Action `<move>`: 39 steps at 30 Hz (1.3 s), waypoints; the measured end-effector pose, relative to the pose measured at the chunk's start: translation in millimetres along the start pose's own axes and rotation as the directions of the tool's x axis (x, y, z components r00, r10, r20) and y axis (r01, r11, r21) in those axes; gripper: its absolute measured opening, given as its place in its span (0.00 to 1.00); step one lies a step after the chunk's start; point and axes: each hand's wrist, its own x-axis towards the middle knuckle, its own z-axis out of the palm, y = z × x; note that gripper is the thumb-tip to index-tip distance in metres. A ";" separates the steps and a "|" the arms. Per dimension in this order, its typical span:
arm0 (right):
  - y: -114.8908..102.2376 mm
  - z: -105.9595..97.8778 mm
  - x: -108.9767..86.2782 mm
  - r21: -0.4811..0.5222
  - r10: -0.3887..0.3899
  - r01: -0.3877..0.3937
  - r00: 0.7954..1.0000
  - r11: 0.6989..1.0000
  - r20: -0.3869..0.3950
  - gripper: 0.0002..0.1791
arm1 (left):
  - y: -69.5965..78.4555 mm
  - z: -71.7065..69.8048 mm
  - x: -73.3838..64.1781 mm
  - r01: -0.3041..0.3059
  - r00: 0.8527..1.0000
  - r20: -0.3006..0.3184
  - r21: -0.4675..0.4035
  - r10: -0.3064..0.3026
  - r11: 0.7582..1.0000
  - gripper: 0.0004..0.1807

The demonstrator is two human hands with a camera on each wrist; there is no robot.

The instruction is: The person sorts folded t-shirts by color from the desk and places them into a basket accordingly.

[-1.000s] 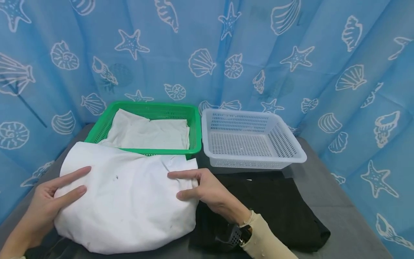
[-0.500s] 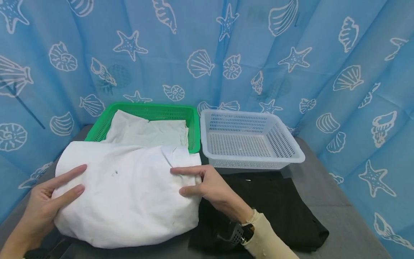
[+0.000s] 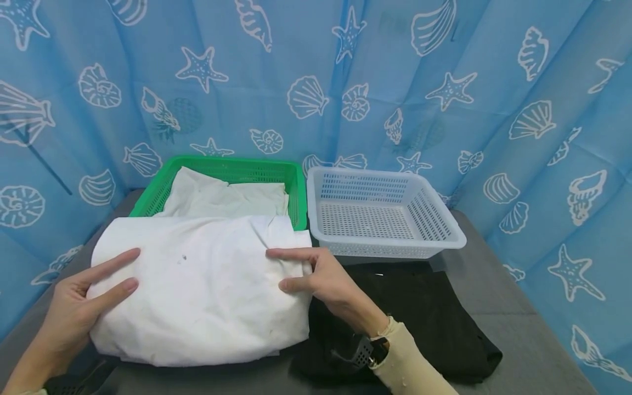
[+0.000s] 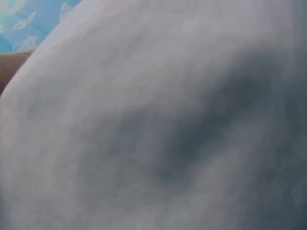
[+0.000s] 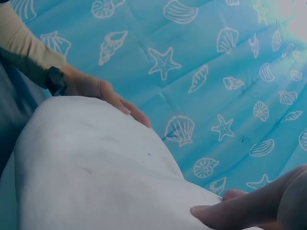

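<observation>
A thick folded white cloth [image 3: 202, 291] spans the space between both hands in the head view, with a small dark mark on its face. My left hand [image 3: 71, 307] grips its left side, thumb and index finger on the front and the other fingers hidden behind. At the right edge my right hand [image 3: 331, 277] pinches it the same way, near a creased upper corner. White fabric [image 4: 120, 86] fills most of the left wrist view, blurred. In the right wrist view the cloth [image 5: 96, 167] bulges between the left hand [image 5: 103, 91] and the right hand's fingers [image 5: 235, 211].
Behind the cloth stands a green basket [image 3: 296, 192] with white folded fabric [image 3: 227, 198] inside. Right of it is a pale, see-through-holed basket [image 3: 385, 246]. Folded black cloth [image 3: 424, 323] lies on the grey surface [image 3: 533, 345], before a blue shell-print curtain [image 3: 375, 82].
Both hands have shifted the white cloth slightly right. Its lower edge has risen, and its upper right corner now covers more of the green basket's front rim.
</observation>
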 end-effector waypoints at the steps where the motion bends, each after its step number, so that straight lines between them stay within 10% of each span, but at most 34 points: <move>1: -0.1 -0.3 0.4 -0.002 0.001 -0.001 1.000 1.000 -0.004 0.27 | 0.6 0.0 0.2 0.003 1.000 0.004 0.008 -0.003 1.000 0.30; 27: -27.5 -20.6 17.1 -0.098 -0.063 0.055 0.995 0.994 -0.080 0.28 | 52.8 -8.6 35.7 -0.035 0.998 0.058 0.167 0.025 0.985 0.33; 39: -48.6 -41.9 50.6 -0.109 -0.097 0.081 0.984 0.991 -0.148 0.30 | 87.1 -17.7 80.2 -0.129 0.985 0.143 0.215 0.100 0.968 0.35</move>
